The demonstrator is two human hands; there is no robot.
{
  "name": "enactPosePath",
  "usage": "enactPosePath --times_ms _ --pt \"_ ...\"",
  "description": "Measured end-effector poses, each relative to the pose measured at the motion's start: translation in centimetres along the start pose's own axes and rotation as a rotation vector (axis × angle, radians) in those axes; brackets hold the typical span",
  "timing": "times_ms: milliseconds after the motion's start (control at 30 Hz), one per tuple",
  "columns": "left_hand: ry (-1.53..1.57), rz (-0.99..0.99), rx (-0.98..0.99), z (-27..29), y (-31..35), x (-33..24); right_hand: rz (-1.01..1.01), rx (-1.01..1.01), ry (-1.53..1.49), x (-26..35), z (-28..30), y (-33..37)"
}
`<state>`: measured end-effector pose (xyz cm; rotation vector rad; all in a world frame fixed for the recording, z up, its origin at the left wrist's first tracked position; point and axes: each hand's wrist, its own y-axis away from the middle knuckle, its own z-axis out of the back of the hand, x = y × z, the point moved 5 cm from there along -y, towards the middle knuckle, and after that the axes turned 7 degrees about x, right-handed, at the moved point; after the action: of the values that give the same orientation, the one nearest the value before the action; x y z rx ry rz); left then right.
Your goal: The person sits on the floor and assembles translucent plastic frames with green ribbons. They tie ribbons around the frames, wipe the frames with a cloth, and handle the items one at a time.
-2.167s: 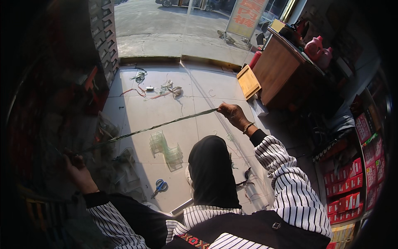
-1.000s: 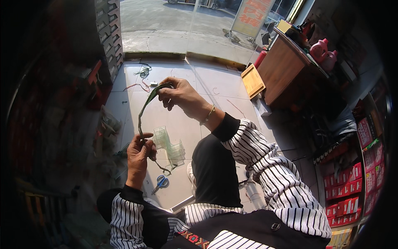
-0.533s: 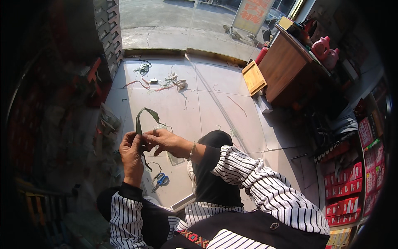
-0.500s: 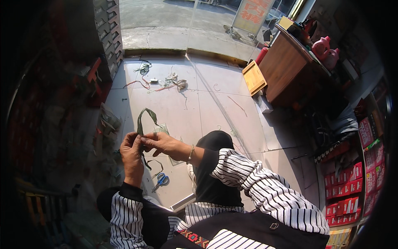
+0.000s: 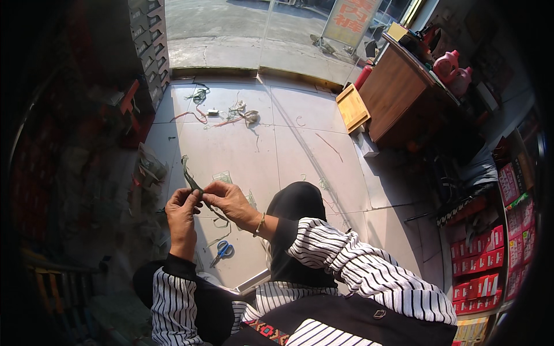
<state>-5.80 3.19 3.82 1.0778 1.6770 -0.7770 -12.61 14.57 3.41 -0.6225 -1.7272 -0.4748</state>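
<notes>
Both hands meet in front of me over the floor, fingers pinched together. My left hand [image 5: 181, 211] grips a dark green strip [image 5: 186, 172], narrow and limp like cloth or ribbon; its upper end stands out beyond the fingers. My right hand [image 5: 233, 203] pinches the same strip close beside the left fingertips. A thin tail of it hangs below the hands and curls. How the strip is folded between the fingertips is hidden. Blue-handled scissors [image 5: 224, 250] lie on the floor just below the hands.
Tangled green string [image 5: 200, 92] and a pale knotted bundle [image 5: 250, 117] lie ahead on the tiled floor [image 5: 311, 155]. A wooden board [image 5: 353, 108] leans against a brown cabinet [image 5: 398, 92]. Red boxes [image 5: 478, 265] fill shelves at right; stacked boxes [image 5: 151, 46] stand far left.
The strip's upper end, looped over to the right before, now points up and left. My right hand has turned in closer to the left, and the lower tail hangs further right.
</notes>
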Motion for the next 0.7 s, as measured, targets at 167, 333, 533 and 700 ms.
enactPosePath --times_ms 167,333,533,700 --pt "0.005 0.011 0.004 -0.19 -0.03 0.01 -0.017 -0.006 -0.058 0.35 0.09 0.17" --pt "0.007 0.015 0.007 -0.16 0.01 0.08 -0.075 0.019 -0.070 0.33 0.20 0.21" --pt "0.026 0.025 -0.008 0.00 -0.02 -0.05 -0.094 0.084 -0.147 0.44 0.28 0.29" --pt "0.060 0.088 0.027 -0.51 0.10 -0.10 -0.067 0.107 -0.169 0.67 0.13 0.44"
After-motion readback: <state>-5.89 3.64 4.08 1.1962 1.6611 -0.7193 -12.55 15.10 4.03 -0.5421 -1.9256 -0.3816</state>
